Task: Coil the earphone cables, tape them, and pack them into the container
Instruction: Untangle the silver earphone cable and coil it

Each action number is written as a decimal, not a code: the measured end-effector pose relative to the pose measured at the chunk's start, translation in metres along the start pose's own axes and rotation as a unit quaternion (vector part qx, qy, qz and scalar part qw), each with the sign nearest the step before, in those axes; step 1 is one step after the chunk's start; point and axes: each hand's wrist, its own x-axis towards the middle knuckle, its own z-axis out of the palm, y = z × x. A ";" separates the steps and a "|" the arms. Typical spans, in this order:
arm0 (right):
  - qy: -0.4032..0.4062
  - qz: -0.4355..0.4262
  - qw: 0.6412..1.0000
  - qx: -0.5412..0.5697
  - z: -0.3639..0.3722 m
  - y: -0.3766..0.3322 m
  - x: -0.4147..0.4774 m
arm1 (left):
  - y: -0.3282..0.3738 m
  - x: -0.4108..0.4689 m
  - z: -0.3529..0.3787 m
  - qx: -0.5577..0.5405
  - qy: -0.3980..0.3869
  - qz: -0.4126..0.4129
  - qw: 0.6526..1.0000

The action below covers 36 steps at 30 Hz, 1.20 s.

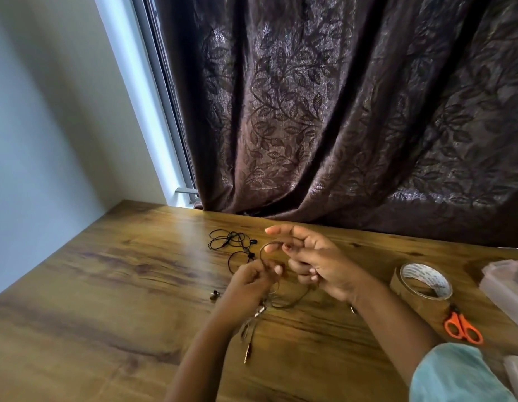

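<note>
**Cable in hand, container cut off at frame edge**

You are pinching a thin dark earphone cable in your left hand, fingers closed on it just above the wooden table. The cable is arching up toward your right hand, whose fingers are spread and half curled; whether that hand is actually gripping the strand cannot be told. Motion blur is smearing the loose strands and the metal plug hanging below your left wrist.

A second tangled black earphone cable is lying on the table beyond your hands, apart from them. A small dark piece is sitting left of your left hand, too small to identify.

The clear plastic container is being cut off by the right edge; its inside is not showing. The brown tape roll is lying near it, with the orange-handled scissors just beside. The table's left half is offering open room; the dark leaf-patterned curtain is closing off the far edge.
</note>
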 end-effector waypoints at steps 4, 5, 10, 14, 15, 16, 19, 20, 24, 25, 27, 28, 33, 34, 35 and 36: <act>0.017 0.018 0.998 -0.064 -0.015 -0.008 -0.004 | 0.008 0.011 -0.011 -0.097 0.210 -0.031 0.972; 0.021 0.046 0.995 -0.088 -0.022 -0.006 -0.007 | 0.012 0.011 -0.019 -0.111 0.244 -0.042 0.962; -0.083 0.231 0.937 -0.248 -0.041 0.015 -0.016 | 0.019 0.017 -0.064 -0.124 0.341 -0.097 0.927; -0.038 0.270 0.936 -0.222 -0.033 0.032 -0.010 | 0.021 0.020 -0.084 -0.242 0.348 -0.143 0.894; -0.017 0.254 0.940 -0.225 -0.030 0.034 -0.008 | 0.021 0.020 -0.086 -0.273 0.351 -0.149 0.883; 0.003 0.235 0.943 -0.234 -0.027 0.033 -0.007 | 0.020 0.019 -0.088 -0.295 0.357 -0.152 0.873; 0.006 0.228 0.950 -0.213 -0.028 0.029 -0.006 | 0.018 0.013 -0.095 -0.330 0.378 -0.157 0.851; -0.010 0.235 0.951 -0.201 -0.029 0.028 -0.007 | 0.016 0.011 -0.098 -0.332 0.383 -0.158 0.848; 0.055 0.200 0.965 -0.162 -0.033 0.029 -0.004 | 0.007 0.004 -0.103 -0.270 0.426 -0.148 0.851; 0.085 0.187 0.970 -0.130 -0.034 0.030 -0.003 | 0.005 0.002 -0.104 -0.248 0.439 -0.138 0.852; 0.120 0.169 0.974 -0.090 -0.039 0.030 -0.003 | 0.002 0.000 -0.107 -0.213 0.455 -0.127 0.855; 0.128 0.165 0.975 -0.081 -0.041 0.029 -0.004 | 0.000 0.000 -0.109 -0.197 0.456 -0.134 0.858; 0.135 0.130 0.982 -0.037 -0.041 0.025 -0.001 | -0.001 0.002 -0.108 -0.165 0.392 -0.181 0.887; 0.134 0.128 0.981 -0.051 -0.039 0.026 0.001 | 0.000 0.003 -0.104 -0.155 0.365 -0.180 0.900; 0.133 0.129 0.981 -0.062 -0.037 0.027 0.003 | 0.004 0.002 -0.100 -0.146 0.338 -0.174 0.913; 0.133 0.134 0.979 -0.073 -0.035 0.028 0.004 | 0.008 0.002 -0.095 -0.138 0.314 -0.163 0.925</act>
